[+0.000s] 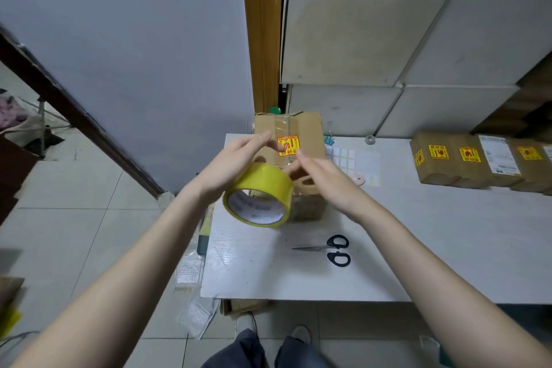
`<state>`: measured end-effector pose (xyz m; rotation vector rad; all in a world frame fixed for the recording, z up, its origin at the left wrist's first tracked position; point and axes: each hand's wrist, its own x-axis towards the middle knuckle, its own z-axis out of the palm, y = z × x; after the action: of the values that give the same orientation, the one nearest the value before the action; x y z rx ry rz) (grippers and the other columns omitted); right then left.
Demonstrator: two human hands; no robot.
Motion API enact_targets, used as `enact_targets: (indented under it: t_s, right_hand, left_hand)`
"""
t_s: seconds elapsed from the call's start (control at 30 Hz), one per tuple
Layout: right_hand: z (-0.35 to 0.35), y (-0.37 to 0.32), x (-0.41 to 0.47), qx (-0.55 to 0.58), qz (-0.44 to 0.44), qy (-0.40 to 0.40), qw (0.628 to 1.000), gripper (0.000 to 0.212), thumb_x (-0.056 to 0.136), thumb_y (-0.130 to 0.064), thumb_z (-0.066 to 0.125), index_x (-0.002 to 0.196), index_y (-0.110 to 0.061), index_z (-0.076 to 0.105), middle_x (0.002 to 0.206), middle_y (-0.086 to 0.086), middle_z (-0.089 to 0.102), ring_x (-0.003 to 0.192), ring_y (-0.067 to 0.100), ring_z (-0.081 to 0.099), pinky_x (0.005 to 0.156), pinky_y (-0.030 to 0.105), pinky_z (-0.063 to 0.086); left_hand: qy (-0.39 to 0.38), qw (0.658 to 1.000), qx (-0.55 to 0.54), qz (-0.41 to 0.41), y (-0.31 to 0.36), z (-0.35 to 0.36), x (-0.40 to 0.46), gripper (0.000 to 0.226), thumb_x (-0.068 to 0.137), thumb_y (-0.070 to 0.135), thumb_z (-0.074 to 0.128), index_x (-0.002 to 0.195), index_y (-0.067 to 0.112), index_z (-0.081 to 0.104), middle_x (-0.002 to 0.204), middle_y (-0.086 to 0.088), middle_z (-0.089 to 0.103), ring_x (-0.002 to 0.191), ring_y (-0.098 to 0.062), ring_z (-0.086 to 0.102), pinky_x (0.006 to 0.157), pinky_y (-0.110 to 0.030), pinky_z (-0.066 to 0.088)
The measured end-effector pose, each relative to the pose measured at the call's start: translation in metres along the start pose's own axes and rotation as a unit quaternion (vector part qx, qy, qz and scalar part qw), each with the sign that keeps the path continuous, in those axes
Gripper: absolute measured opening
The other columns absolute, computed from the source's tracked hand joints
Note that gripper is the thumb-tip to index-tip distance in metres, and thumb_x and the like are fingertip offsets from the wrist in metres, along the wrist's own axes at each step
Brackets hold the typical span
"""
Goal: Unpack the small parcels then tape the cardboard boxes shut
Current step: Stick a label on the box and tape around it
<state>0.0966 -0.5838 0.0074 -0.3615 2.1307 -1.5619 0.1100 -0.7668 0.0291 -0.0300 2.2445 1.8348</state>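
Note:
A brown cardboard box (301,131) with a red-and-yellow fragile sticker stands at the back left of the white table (418,248). A yellow tape roll (258,196) hangs in front of the box, with my left hand (236,163) gripping its upper edge. My right hand (321,173) reaches over the box top just right of the roll, its fingers partly curled near the roll's end; whether they pinch a clear strip of tape I cannot tell. Black-handled scissors (331,248) lie on the table in front of the box.
A row of small sealed cardboard parcels (466,160) lines the table's right back edge. A sheet of white labels (355,160) lies beside the box. Big white boxes (388,39) are stacked behind. Bubble wrap (191,272) lies on the floor at the table's left.

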Motion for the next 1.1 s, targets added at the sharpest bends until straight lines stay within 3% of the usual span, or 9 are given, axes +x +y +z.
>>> enact_targets:
  t_s: [0.1, 0.23, 0.37, 0.47, 0.53, 0.63, 0.77, 0.93, 1.1]
  right_hand:
    - [0.004, -0.003, -0.008, 0.105, -0.004, -0.055, 0.993, 0.032, 0.096, -0.039, 0.043, 0.101, -0.021, 0.069, 0.099, -0.009, 0.07, 0.094, 0.006, 0.063, 0.086, 0.021, 0.048]
    - [-0.002, -0.003, -0.021, 0.167, -0.055, -0.036, 0.984, 0.025, 0.086, -0.032, 0.049, 0.084, -0.009, 0.061, 0.073, -0.011, 0.059, 0.069, 0.001, 0.053, 0.066, 0.015, 0.042]
    - [-0.014, -0.001, -0.025, 0.127, -0.089, 0.001, 0.988, 0.027, 0.089, -0.031, 0.049, 0.088, -0.006, 0.061, 0.079, -0.009, 0.06, 0.076, 0.004, 0.052, 0.07, 0.013, 0.04]
    - [-0.019, 0.001, -0.025, 0.122, -0.106, 0.04, 0.986, 0.022, 0.091, -0.029, 0.049, 0.086, -0.011, 0.061, 0.08, -0.006, 0.059, 0.077, 0.007, 0.053, 0.072, 0.016, 0.041]
    - [-0.02, 0.001, -0.024, 0.131, -0.117, 0.057, 0.983, 0.018, 0.095, -0.023, 0.048, 0.087, -0.013, 0.062, 0.08, -0.009, 0.064, 0.075, 0.003, 0.057, 0.071, 0.013, 0.043]
    - [-0.022, -0.001, -0.023, 0.138, -0.112, 0.063, 0.982, 0.019, 0.099, -0.015, 0.046, 0.09, -0.012, 0.062, 0.076, -0.011, 0.066, 0.071, 0.001, 0.059, 0.065, 0.01, 0.045]
    - [-0.024, -0.005, -0.024, 0.164, -0.078, 0.048, 0.982, 0.018, 0.098, -0.013, 0.046, 0.097, -0.011, 0.064, 0.082, -0.001, 0.071, 0.076, 0.012, 0.065, 0.064, 0.018, 0.05]
    - [-0.023, -0.007, -0.026, 0.213, -0.063, 0.016, 0.975, 0.022, 0.095, -0.003, 0.049, 0.113, -0.005, 0.06, 0.092, 0.008, 0.073, 0.077, 0.031, 0.071, 0.063, 0.027, 0.054]
    - [-0.022, -0.009, -0.028, 0.202, -0.063, 0.02, 0.977, 0.027, 0.092, 0.005, 0.049, 0.115, -0.005, 0.058, 0.091, 0.007, 0.072, 0.075, 0.033, 0.071, 0.065, 0.032, 0.057]
  left_hand:
    - [0.026, 0.998, -0.042, 0.027, 0.008, 0.012, 0.001, 0.039, 0.103, 0.034, 0.038, 0.099, 0.004, 0.063, 0.056, 0.019, 0.06, 0.047, 0.003, 0.048, 0.05, -0.009, 0.038]
    - [0.07, 0.997, -0.029, 0.028, 0.004, 0.018, 0.006, 0.044, 0.103, 0.04, 0.033, 0.093, 0.013, 0.066, 0.055, 0.013, 0.054, 0.05, 0.0, 0.048, 0.051, -0.01, 0.039]
    - [0.142, 0.989, -0.031, 0.027, -0.004, 0.016, 0.01, 0.04, 0.105, 0.032, 0.03, 0.096, 0.022, 0.068, 0.091, 0.008, 0.071, 0.087, -0.002, 0.063, 0.076, -0.014, 0.044]
    - [0.081, 0.997, -0.008, 0.013, -0.007, 0.017, 0.01, 0.036, 0.102, 0.041, 0.034, 0.11, 0.025, 0.065, 0.11, 0.012, 0.067, 0.103, -0.003, 0.061, 0.091, -0.025, 0.044]
    - [0.015, 1.0, 0.006, 0.008, -0.008, 0.021, 0.008, 0.04, 0.096, 0.05, 0.041, 0.125, 0.029, 0.057, 0.118, 0.012, 0.062, 0.11, -0.003, 0.057, 0.091, -0.022, 0.044]
    - [-0.037, 0.999, -0.004, 0.004, -0.009, 0.03, 0.006, 0.06, 0.081, 0.059, 0.051, 0.134, 0.032, 0.046, 0.121, 0.014, 0.059, 0.11, 0.004, 0.056, 0.088, -0.015, 0.045]
    - [-0.049, 0.997, -0.047, -0.046, -0.013, 0.035, 0.009, 0.053, 0.087, 0.057, 0.047, 0.131, 0.028, 0.049, 0.116, 0.006, 0.061, 0.105, -0.007, 0.062, 0.098, -0.03, 0.046]
    - [-0.066, 0.992, -0.086, -0.067, -0.015, 0.039, 0.012, 0.052, 0.097, 0.054, 0.035, 0.13, 0.016, 0.05, 0.098, -0.005, 0.062, 0.082, -0.013, 0.064, 0.093, -0.034, 0.053]
    - [-0.028, 0.997, -0.062, -0.043, -0.013, 0.042, 0.012, 0.044, 0.101, 0.045, 0.032, 0.129, 0.02, 0.055, 0.104, -0.008, 0.062, 0.087, -0.015, 0.062, 0.09, -0.031, 0.051]
